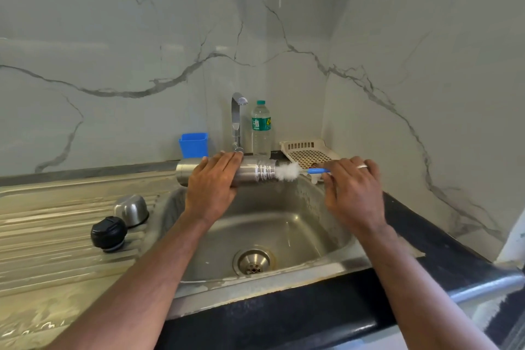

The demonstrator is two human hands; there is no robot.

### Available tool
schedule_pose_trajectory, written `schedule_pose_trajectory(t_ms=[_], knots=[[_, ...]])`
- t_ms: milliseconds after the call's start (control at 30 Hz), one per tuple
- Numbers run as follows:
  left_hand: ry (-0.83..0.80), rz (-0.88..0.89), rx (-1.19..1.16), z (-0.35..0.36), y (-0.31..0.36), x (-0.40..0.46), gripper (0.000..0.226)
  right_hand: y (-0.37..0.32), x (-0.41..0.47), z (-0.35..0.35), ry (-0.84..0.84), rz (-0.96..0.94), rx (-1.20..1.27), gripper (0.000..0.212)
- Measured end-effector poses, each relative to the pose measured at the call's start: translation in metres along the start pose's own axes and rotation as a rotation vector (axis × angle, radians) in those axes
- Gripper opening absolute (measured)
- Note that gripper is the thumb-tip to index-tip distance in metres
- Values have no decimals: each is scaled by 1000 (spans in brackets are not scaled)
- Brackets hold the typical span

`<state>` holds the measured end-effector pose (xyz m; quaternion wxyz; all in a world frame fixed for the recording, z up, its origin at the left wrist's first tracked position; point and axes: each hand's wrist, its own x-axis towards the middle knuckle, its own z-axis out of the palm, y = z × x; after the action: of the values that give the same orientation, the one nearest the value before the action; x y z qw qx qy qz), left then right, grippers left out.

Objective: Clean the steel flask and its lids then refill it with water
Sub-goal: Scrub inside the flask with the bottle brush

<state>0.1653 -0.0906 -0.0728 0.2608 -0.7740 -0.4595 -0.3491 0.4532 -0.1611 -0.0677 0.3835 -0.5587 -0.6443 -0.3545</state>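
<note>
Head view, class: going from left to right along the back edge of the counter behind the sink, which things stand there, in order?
Blue tub → tap → clear water bottle → cream slotted tray.

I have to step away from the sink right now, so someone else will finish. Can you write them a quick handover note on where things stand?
Left hand grips the steel flask, held sideways over the sink.
Right hand pinches the blue handle of the bottle brush; its white bristles sit at the flask mouth.
Both lids are off, on the drainboard: steel cup lid, black stopper.
No water shows at the tap.
Left: finish scrubbing the flask, wash both lids, rinse, refill, close.
</note>
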Motion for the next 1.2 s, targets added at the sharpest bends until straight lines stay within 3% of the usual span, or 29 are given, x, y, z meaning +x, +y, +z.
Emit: schedule_pose_trajectory(t_ms=[133,300,433,600,733,867,1000,1200], knots=[[-28,52,-37,7,14,-2,82,-29,-1,13,-57,-132,-6,17],[-17,-44,-3,0,-1,1,80,-1,4,6,1,42,13,19],[-49,22,-43,9,15,-3,84,-32,2,18,-54,-154,-16,22],[-49,-44,-26,5,-3,1,80,-3,4,9,35,-4,-2,21],[-78,35,-78,10,18,-1,80,-35,0,19,-16,-164,-63,25],[-62,67,7,6,12,4,78,-20,-2,15,-23,-113,-73,17],[-125,98,97,4,18,3,83,-20,-2,22,-208,-47,-93,38],[-182,165,294,-28,-31,24,81,3,-7,23,-145,-36,54,42]])
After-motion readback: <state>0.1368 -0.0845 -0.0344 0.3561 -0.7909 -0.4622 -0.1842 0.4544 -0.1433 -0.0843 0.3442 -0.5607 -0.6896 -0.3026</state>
